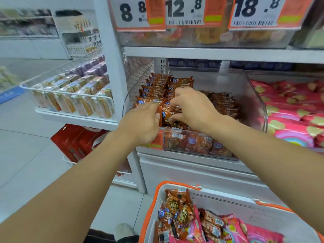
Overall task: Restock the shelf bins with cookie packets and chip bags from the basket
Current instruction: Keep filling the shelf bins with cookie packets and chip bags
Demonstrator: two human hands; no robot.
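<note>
Now both hands are inside the clear bin on the shelf. The left hand and the right hand are close together, just above the front of the bin. Both hold one orange cookie packet between them. The left thumb presses on its left side, and the right fingers curl round its top and right side.

More cookie packets stand in rows in the left half of the bin. Some darker ones lie in the right half, and the back right part is bare.

Next to it, on the right, another bin holds pink chip bags.

Down low sits the white basket with an orange rim. Inside it are more orange cookies on the left and pink chips on the right.

Above the shelf hang price tags with big numbers. Far to the left, a wire rack holds small boxes.
</note>
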